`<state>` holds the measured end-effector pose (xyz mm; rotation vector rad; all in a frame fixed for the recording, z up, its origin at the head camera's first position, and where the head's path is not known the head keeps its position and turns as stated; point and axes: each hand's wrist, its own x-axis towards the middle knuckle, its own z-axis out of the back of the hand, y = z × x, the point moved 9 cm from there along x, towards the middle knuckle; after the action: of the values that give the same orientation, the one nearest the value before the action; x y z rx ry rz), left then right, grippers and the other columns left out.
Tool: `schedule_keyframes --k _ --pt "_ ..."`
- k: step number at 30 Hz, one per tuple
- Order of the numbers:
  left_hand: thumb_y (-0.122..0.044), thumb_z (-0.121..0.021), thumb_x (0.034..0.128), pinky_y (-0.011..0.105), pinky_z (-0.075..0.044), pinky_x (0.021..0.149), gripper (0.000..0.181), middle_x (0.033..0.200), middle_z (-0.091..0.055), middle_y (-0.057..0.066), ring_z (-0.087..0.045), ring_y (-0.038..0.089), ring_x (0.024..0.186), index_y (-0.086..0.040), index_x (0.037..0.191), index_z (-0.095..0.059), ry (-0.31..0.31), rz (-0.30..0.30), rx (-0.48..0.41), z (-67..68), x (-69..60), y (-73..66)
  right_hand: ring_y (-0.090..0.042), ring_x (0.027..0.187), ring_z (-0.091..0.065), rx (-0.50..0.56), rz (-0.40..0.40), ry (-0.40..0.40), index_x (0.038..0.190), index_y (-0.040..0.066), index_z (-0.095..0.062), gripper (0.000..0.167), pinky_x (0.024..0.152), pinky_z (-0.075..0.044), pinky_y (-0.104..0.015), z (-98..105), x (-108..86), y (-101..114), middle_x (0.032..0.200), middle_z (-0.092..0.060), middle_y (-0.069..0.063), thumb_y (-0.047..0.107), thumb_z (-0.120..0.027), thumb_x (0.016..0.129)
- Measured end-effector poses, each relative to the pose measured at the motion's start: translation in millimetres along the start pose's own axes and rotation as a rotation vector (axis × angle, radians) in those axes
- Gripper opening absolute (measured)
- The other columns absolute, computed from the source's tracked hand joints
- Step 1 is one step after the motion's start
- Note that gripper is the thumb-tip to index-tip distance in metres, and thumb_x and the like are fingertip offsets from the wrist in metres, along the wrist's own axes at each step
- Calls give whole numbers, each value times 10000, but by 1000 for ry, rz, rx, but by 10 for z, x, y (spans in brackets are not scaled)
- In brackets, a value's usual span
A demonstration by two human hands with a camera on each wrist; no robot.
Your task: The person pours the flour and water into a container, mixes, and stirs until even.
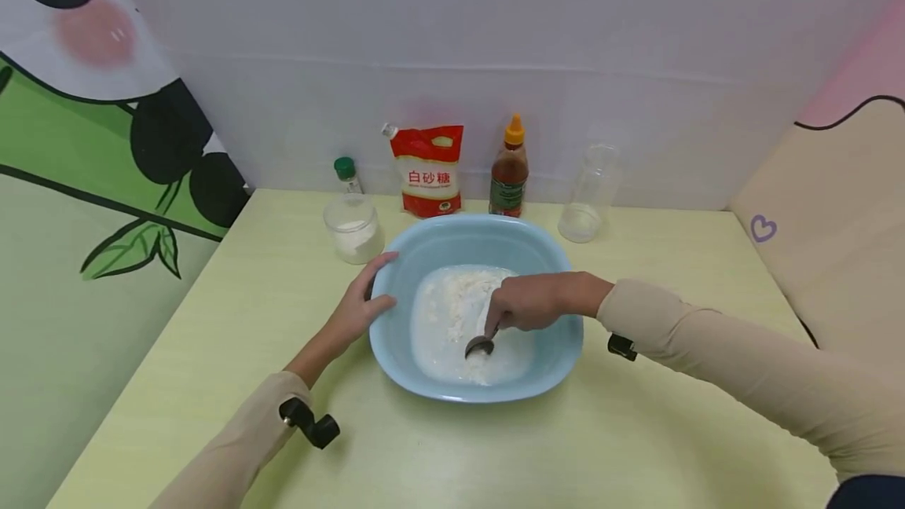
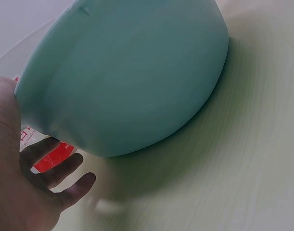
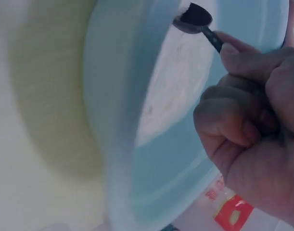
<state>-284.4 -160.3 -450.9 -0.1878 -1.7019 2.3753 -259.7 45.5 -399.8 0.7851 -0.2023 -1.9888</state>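
A light blue plastic basin stands on the table, with white powder and a milky liquid in its bottom. My left hand grips the basin's left rim, thumb on the rim. In the left wrist view several of its fingers spread below the rim, outside the basin wall. Over the basin, my right hand pinches the short handle of a dark measuring spoon. The right wrist view shows the spoon's bowl with a little white at its edge, and the other fingers curled into the palm.
Behind the basin stand a clear jar of white powder, a green-capped bottle, a red and white sugar pouch, a brown sauce bottle with an orange cap, and a tall clear container. A pale wall rises behind the table.
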Motion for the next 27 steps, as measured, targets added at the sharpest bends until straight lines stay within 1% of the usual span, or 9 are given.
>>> schedule_keyframes --k 1,3,7,10,14,19,22,24,27 --pt "42 -550 877 584 -391 1064 701 1623 -240 202 -394 451 1359 -83 1532 -335 -1 2 1 3 0 -3 -153 1196 -643 -4 -1 -5 1228 114 -723 324 968 -523 -284 2 23 32 1228 -721 -4 11 -531 989" --pt "38 -553 879 583 -394 1062 701 1622 -239 208 -397 456 1356 -82 1533 -333 -2 0 3 6 -2 -10 -186 1190 -646 -58 -26 -35 1240 111 -715 331 974 -523 -311 65 65 19 1232 -720 -15 7 -529 986" --pt "35 -552 882 581 -404 1058 701 1624 -237 210 -397 461 1361 -84 1536 -330 -4 7 0 5 -13 4 -255 1200 -623 -159 -148 -91 1276 105 -691 353 1006 -506 -383 252 84 -240 1264 -701 -44 1 -520 986" --pt "33 -549 880 581 -399 1065 703 1626 -233 208 -387 463 1374 -87 1537 -329 -2 13 -2 0 -20 9 -257 1176 -625 -156 -206 -107 1279 108 -690 362 995 -507 -388 319 43 -423 1268 -698 -51 -8 -520 980" --pt "23 -550 880 581 -385 1076 703 1625 -227 208 -371 458 1383 -86 1538 -326 4 12 -6 9 -22 -15 -252 1165 -645 -85 -177 -78 1254 95 -705 348 954 -530 -364 299 -24 -405 1244 -711 -60 -11 -518 980" --pt "35 -553 877 586 -366 1087 705 1625 -228 194 -360 443 1387 -91 1535 -333 3 16 -17 12 -14 -13 -184 1183 -641 -3 -63 25 1211 112 -731 312 929 -528 -286 81 -32 -154 1209 -727 -13 18 -534 989" --pt "32 -551 878 589 -358 1094 707 1629 -220 196 -352 444 1394 -89 1537 -328 7 14 -11 6 -10 -17 -139 1193 -634 37 -19 69 1213 133 -733 313 920 -518 -243 -46 6 -6 1221 -722 15 31 -532 997" --pt "27 -550 881 592 -362 1090 705 1630 -217 198 -357 448 1390 -89 1539 -323 9 9 -6 1 -7 -22 -151 1207 -631 25 -3 50 1231 126 -722 321 939 -519 -256 -52 42 37 1239 -715 7 26 -527 997" --pt "27 -549 882 597 -364 1086 703 1633 -215 200 -361 454 1388 -88 1538 -324 1 6 -5 -4 -8 -19 -203 1207 -631 -54 -57 -43 1252 118 -709 334 984 -514 -322 74 79 -64 1250 -711 -14 20 -518 996"
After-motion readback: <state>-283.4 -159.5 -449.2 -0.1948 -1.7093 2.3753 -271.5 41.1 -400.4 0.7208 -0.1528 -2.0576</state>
